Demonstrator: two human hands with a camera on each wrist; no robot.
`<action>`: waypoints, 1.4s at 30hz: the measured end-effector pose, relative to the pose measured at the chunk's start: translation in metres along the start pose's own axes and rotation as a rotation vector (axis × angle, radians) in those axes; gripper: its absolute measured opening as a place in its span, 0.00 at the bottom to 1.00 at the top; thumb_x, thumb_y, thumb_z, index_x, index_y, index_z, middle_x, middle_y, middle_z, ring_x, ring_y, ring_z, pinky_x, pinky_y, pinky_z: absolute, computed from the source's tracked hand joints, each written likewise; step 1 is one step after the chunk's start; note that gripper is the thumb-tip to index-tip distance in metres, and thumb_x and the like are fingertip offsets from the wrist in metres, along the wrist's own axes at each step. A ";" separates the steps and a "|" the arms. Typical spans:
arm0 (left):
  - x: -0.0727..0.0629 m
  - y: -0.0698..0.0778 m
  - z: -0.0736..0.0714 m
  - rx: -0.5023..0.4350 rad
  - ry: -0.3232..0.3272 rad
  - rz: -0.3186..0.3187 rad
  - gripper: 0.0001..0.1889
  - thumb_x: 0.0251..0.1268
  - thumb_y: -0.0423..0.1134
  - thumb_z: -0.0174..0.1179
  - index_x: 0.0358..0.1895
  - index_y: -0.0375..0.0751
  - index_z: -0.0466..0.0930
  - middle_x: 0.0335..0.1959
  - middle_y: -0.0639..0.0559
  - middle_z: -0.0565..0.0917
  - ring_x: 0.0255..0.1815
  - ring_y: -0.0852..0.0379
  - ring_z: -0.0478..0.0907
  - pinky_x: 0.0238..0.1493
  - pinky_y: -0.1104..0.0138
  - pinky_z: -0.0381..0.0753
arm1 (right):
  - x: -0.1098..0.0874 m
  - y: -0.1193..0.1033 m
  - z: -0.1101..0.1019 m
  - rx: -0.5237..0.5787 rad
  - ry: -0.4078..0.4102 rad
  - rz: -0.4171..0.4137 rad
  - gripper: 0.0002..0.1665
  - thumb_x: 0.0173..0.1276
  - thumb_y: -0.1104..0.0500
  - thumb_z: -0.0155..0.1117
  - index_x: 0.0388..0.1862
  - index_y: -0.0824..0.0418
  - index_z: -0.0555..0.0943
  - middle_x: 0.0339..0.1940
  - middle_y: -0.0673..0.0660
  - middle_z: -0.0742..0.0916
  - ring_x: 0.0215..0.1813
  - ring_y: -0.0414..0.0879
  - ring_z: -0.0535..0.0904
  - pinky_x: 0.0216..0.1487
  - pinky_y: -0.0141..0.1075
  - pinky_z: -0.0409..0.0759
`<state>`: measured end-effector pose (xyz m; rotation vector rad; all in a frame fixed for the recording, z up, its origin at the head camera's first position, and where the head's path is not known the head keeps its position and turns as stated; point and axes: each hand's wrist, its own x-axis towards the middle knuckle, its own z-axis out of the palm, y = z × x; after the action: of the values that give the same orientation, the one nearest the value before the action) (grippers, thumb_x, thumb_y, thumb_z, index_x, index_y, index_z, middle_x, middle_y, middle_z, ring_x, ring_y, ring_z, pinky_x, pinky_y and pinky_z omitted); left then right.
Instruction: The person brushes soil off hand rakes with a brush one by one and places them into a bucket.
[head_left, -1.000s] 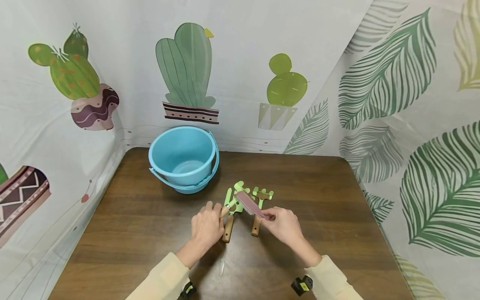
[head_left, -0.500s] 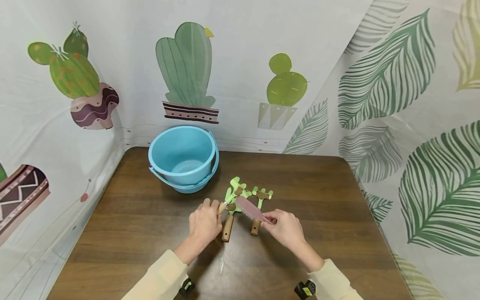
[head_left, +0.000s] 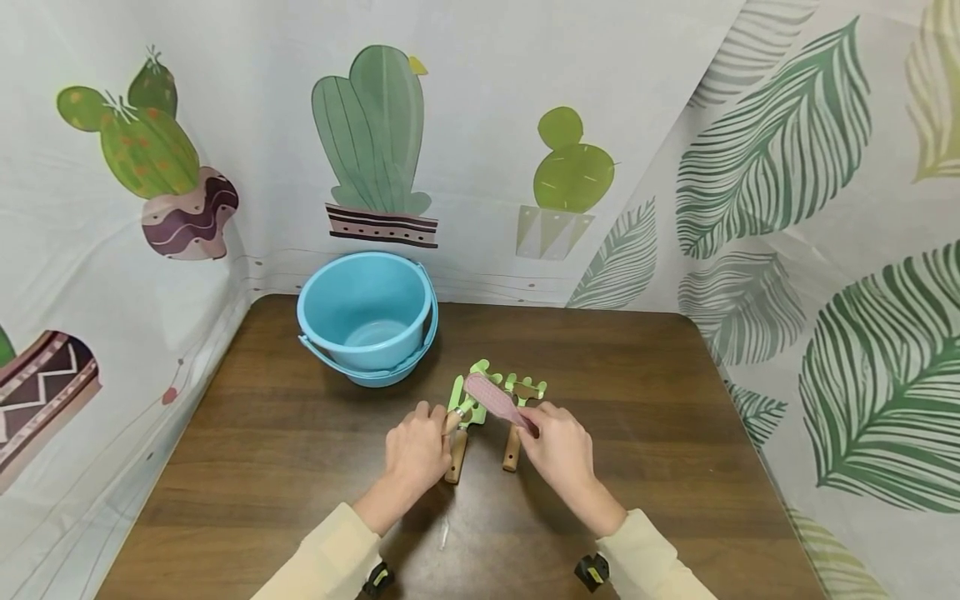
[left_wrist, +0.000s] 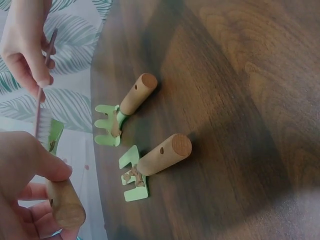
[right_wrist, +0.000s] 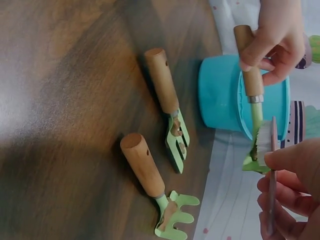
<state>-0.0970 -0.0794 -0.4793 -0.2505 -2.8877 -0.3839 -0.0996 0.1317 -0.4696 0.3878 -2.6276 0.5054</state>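
My left hand (head_left: 416, 446) grips the wooden handle (right_wrist: 248, 65) of a small garden rake with a green, prong-lobed head (head_left: 483, 368), held above the table. My right hand (head_left: 558, 446) pinches a pink brush (head_left: 491, 396) by its handle. Its white bristles (right_wrist: 263, 142) face the rake's head and meet it in the right wrist view. Below, on the table, lie a green hand fork with a wooden handle (left_wrist: 167, 154) and a second rake (left_wrist: 108, 125), both with brown patches on their heads. The brush covers part of the held rake in the head view.
A light-blue bucket (head_left: 367, 362) with its handle lowered stands at the back left of the brown wooden table (head_left: 637, 383). Behind and at both sides hangs a white cloth (head_left: 480, 150) printed with cacti and leaves.
The brush has shifted slightly left and up and turned, so its pink back now faces the head camera. The held rake has tipped a little back and forth; both tools on the table stay put.
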 end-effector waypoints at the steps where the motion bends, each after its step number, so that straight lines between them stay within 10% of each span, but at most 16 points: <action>1: 0.000 0.000 0.000 0.003 0.001 0.000 0.09 0.44 0.39 0.63 0.29 0.43 0.73 0.21 0.52 0.67 0.22 0.52 0.72 0.14 0.59 0.69 | 0.000 0.000 0.001 -0.007 0.008 -0.005 0.14 0.47 0.58 0.72 0.36 0.52 0.86 0.26 0.46 0.83 0.24 0.41 0.73 0.18 0.36 0.71; 42: 0.003 -0.009 0.000 0.019 0.017 -0.028 0.11 0.42 0.38 0.66 0.29 0.42 0.74 0.22 0.51 0.67 0.21 0.51 0.71 0.14 0.59 0.69 | -0.011 0.010 -0.007 -0.162 0.184 -0.185 0.15 0.45 0.59 0.74 0.35 0.57 0.86 0.24 0.50 0.82 0.24 0.49 0.74 0.21 0.38 0.72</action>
<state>-0.1017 -0.0873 -0.4812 -0.2027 -2.8791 -0.3618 -0.0912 0.1454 -0.4717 0.5013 -2.4048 0.2524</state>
